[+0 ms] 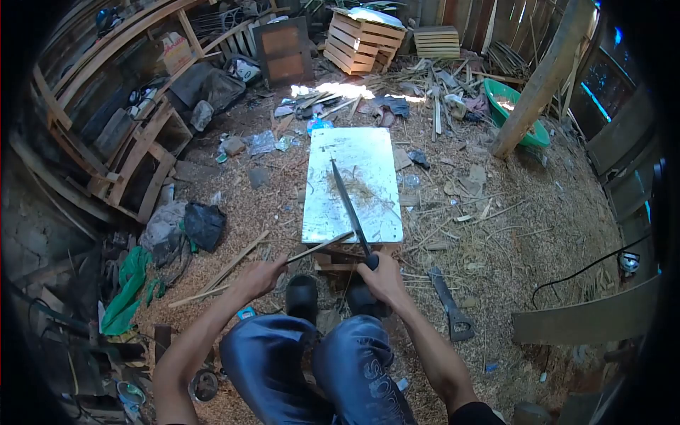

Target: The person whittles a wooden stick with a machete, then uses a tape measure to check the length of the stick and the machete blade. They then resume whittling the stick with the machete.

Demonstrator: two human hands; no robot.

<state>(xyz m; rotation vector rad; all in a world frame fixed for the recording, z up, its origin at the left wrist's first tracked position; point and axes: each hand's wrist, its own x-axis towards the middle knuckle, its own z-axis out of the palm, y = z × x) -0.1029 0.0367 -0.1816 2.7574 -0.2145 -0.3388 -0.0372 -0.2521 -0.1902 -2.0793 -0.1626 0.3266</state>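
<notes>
My right hand point(383, 279) is wrapped round the dark handle of a machete point(347, 204). The long blade points away from me, over a white board point(319, 212) set low in front of my knees. My left hand point(259, 278) is closed on a thin wooden stick point(322, 246), whose other end meets the lower part of the blade near the handle. Fine shavings point(358, 190) lie in the middle of the board, partly behind the blade.
A handsaw point(450, 304) lies on the shaving-covered ground to my right. Long wooden strips point(230, 265) are at left, near black plastic bags point(205, 225). Beyond the board are scrap wood and a wooden crate point(363, 42). A green basin point(536, 134) sits behind a leaning post point(544, 76).
</notes>
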